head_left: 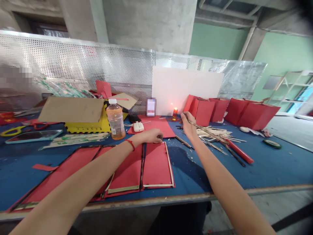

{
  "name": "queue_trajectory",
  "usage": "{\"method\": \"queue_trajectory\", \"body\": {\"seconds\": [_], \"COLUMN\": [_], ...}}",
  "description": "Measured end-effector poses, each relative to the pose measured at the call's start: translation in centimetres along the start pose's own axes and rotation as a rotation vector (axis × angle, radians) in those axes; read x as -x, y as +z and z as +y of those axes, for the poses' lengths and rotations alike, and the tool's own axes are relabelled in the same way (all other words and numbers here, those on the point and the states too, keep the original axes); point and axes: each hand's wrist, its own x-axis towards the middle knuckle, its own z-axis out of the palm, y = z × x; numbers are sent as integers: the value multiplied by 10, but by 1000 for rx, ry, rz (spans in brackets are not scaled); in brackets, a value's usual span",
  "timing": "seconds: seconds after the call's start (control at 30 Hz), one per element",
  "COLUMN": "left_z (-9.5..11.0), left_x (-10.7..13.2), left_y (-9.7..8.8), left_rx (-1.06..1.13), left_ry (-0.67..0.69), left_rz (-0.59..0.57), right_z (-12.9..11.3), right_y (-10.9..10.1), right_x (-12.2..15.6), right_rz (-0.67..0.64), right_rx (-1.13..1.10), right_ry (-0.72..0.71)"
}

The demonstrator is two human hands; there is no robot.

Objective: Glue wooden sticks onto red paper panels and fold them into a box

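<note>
My left hand (154, 135) has curled fingers and rests at the top edge of a red paper panel (156, 163); what its fingertips grip, if anything, is hidden. Pale thin strips run along that panel's right and bottom edges. Dark strips border the other joined red panels (126, 168) to its left. Just right of a lit red candle (175, 114), my right hand (187, 120) is closed on a long thin stick-like tool (207, 129), which slants down to the right over a pile of pale sticks (220, 133). The tool's tip cannot be made out.
A drink bottle (115, 120) and a yellow box (85, 125) stand on the left, near yellow-handled scissors (13, 131). A phone (151, 107) is propped at the back. Red paper bags (204, 111) line the right, behind a red candle stick (239, 151).
</note>
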Motion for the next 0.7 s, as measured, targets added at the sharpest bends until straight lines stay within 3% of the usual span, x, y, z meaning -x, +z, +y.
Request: {"method": "queue_trajectory", "body": {"seconds": [0.2,0.4,0.7], "left_z": [4,4,-9], "left_x": [-4,-5,-11], "left_y": [-4,-4,3], "left_rx": [82,13,93], "left_ry": [-76,7,31], "left_rz": [-59,-40,-66], "right_z": [-2,0,-1], "right_y": [-1,-2,-3], "right_x": [1,1,2], "right_rz": [6,10,17], "right_rx": [7,9,37], "right_ry": [-3,-24,-38]}}
